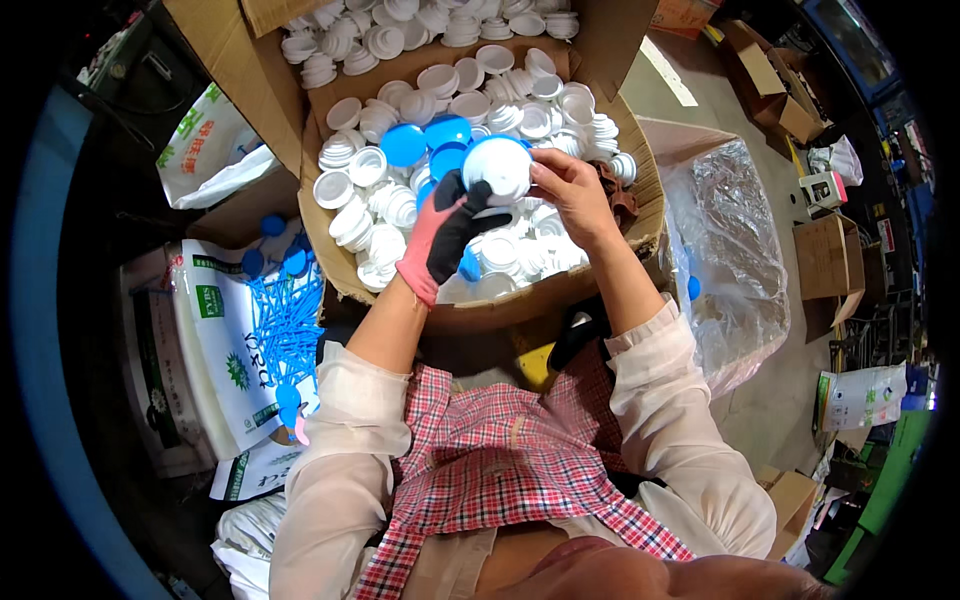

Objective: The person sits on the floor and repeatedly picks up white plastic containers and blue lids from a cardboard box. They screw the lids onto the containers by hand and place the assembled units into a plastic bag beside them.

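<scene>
Above the heap in a large cardboard box, both my hands hold a white round plastic lid with blue showing along its upper edge. My left hand, in a pink and black glove, grips it from the lower left, thumb on its face. The bare fingers of my right hand pinch its right edge. Beneath and around lie many white stepped plastic cups. Several blue discs, one a flat blue disc, rest on the cups just left of the lid. What lies behind the lid is hidden.
The cardboard box stands right in front of me. To its left, a white printed sack lies by a pile of thin blue plastic sticks. On the right is a plastic-lined carton; more cardboard boxes stand beyond.
</scene>
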The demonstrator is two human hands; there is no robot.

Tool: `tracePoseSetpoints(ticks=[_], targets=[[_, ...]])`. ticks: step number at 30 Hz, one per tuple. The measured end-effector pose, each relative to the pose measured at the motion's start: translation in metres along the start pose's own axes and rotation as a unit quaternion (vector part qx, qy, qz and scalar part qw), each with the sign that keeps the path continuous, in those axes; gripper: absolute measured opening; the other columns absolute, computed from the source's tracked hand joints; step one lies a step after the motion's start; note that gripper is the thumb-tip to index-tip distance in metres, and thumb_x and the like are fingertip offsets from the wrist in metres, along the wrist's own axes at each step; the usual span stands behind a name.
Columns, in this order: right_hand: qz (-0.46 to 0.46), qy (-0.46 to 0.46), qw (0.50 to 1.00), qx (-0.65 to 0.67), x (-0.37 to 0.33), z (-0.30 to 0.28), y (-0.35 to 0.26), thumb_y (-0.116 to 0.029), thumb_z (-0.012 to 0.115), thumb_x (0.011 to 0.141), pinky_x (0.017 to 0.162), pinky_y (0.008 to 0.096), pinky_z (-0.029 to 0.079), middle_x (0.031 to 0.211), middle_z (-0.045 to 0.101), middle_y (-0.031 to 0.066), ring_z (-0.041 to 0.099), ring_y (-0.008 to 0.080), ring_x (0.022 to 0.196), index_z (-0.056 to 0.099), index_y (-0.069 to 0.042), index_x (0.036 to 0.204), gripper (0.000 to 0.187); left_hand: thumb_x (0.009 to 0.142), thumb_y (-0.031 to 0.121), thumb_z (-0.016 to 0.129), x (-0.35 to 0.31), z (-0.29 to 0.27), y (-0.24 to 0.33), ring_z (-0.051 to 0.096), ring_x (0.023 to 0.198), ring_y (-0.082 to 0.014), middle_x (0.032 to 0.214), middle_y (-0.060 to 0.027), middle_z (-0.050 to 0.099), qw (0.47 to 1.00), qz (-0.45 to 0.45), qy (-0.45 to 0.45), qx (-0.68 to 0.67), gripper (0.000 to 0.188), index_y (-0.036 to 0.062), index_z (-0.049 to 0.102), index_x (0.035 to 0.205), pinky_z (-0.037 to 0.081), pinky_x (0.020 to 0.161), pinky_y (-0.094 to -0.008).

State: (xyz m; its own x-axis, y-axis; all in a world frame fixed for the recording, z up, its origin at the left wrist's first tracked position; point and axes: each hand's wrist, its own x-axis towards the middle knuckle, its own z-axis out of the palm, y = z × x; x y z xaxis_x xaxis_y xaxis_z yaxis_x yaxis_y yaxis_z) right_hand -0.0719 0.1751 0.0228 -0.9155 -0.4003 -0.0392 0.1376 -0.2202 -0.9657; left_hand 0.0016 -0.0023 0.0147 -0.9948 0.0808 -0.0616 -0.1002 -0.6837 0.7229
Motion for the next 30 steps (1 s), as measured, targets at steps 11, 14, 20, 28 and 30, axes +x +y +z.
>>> tracePoseSetpoints(ticks=[11, 14, 20, 28, 30], targets=[[-0.024, 0.120, 0.992, 0.015, -0.012, -0.002, 0.009, -0.046, 0.042, 0.099, 0.073, 0.0262, 0.044, 0.085, 0.065, 0.0070, 0.057, 0.0127, 0.078, 0.066, 0.003, 0.095, 0.055, 0.065, 0.011, 0.084, 0.004, 0.004, -0.039, 0.045, 0.113, -0.0181, 0.123, -0.0113, 0.042, 0.919, 0.169, 0.035, 0.355, 0.079, 0.0003, 0.035, 0.126, 0.046, 0.091, -0.0330], [-0.056, 0.243, 0.961, -0.121, -0.019, 0.015, 0.014, -0.052, 0.036, 0.099, 0.072, 0.0260, 0.042, 0.073, 0.059, 0.0057, 0.052, 0.0132, 0.071, 0.065, -0.001, 0.078, 0.062, 0.067, 0.016, 0.082, -0.007, 0.024, -0.053, 0.054, 0.106, -0.0273, 0.115, -0.0171, 0.049, 0.903, 0.165, 0.032, 0.396, 0.078, -0.0010, 0.034, 0.126, 0.047, 0.088, -0.0374], [-0.077, 0.184, 0.973, -0.116, -0.015, -0.001, 0.008, -0.050, 0.044, 0.097, 0.059, 0.0244, 0.033, 0.061, 0.048, -0.0015, 0.041, 0.0088, 0.059, 0.053, -0.005, 0.060, 0.059, 0.073, 0.030, 0.077, -0.013, 0.036, -0.040, 0.060, 0.097, -0.0432, 0.105, -0.0285, 0.059, 0.796, 0.163, -0.003, 0.583, 0.075, -0.0044, 0.035, 0.125, 0.049, 0.079, -0.0449], [-0.097, 0.032, 0.969, -0.224, -0.018, 0.002, 0.011, -0.034, 0.072, 0.082, 0.074, 0.0278, 0.045, 0.091, 0.059, 0.0073, 0.054, 0.0137, 0.083, 0.056, -0.004, 0.103, 0.040, 0.068, 0.028, 0.083, 0.000, 0.017, -0.050, 0.053, 0.118, -0.0302, 0.128, -0.0230, 0.051, 0.882, 0.043, 0.104, 0.458, 0.095, -0.0050, 0.029, 0.139, 0.043, 0.096, -0.0385], [-0.056, -0.045, 0.957, -0.281, -0.030, -0.019, -0.001, -0.029, 0.080, 0.074, 0.081, 0.0304, 0.047, 0.100, 0.058, 0.0092, 0.055, 0.0161, 0.090, 0.053, -0.006, 0.113, 0.053, 0.069, 0.029, 0.083, 0.002, -0.001, -0.036, 0.047, 0.125, -0.0296, 0.135, -0.0225, 0.045, 0.830, 0.024, -0.039, 0.555, 0.097, -0.0035, 0.028, 0.141, 0.039, 0.102, -0.0376]])
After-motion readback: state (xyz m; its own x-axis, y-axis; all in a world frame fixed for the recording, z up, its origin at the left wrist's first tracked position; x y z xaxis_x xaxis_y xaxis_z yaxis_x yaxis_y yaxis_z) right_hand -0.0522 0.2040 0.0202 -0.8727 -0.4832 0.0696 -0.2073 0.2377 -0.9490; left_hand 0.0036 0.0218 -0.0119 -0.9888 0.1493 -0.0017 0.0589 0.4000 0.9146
